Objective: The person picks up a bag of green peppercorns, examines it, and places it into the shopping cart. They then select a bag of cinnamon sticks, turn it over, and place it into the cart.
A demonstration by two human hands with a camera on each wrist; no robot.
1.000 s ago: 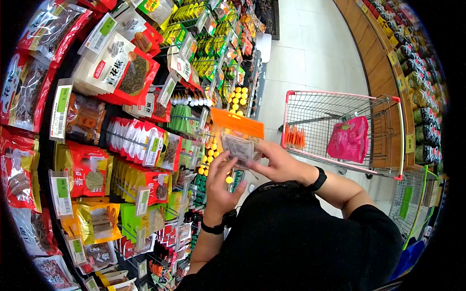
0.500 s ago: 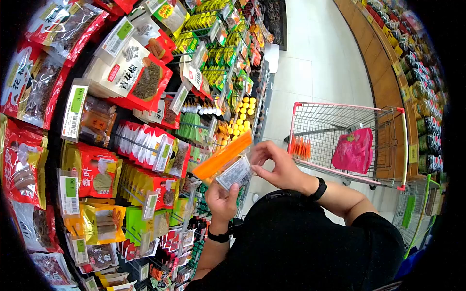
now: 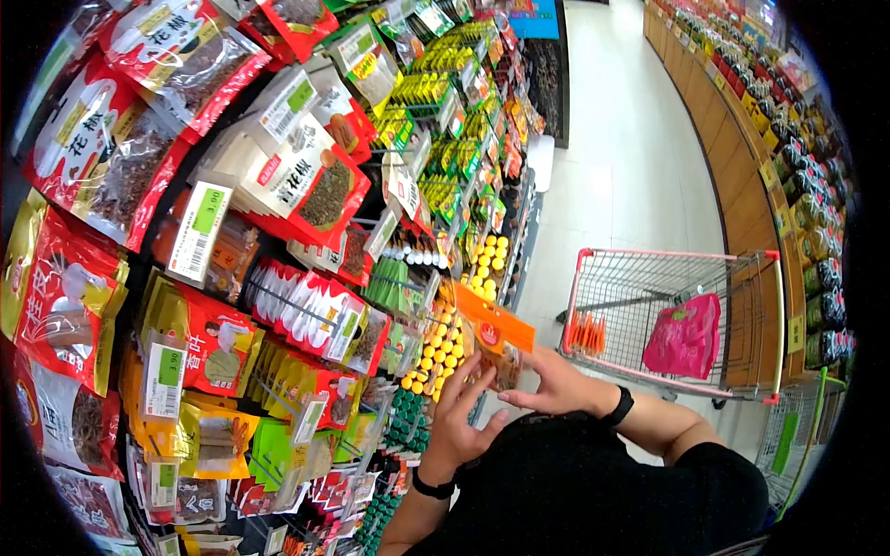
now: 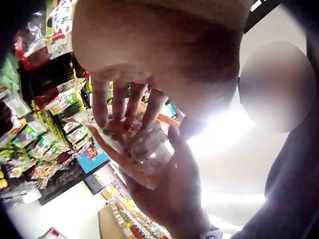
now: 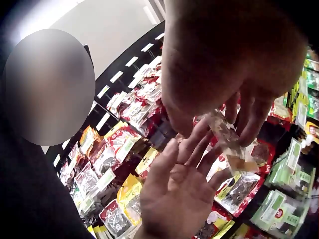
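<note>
A clear packet with an orange header (image 3: 496,324) is between the two hands in the head view. My right hand (image 3: 559,382) pinches its lower right edge, with the thumb on the near side. Fairly straight fingers of my left hand (image 3: 456,422) rest against the packet's left side, its thumb held apart. From the left wrist, the packet (image 4: 149,147) shows through its clear film, but its contents are unclear. In the right wrist view the packet (image 5: 230,142) hangs from the right fingers, in front of the left hand's spread fingers (image 5: 199,144).
Racks of hanging spice packets (image 3: 320,185) fill the left side, with price tags (image 3: 199,232) sticking out. A shopping cart (image 3: 649,255) stands at the right on the pale floor, holding a pink bag (image 3: 683,338) and orange-topped packets (image 3: 587,334). Wood-fronted shelving (image 3: 742,195) lies beyond it.
The packet has turned from its white barcode label to its printed orange header. My left thumb has come off it and the left fingers have straightened. The racks and cart appear lower and further right.
</note>
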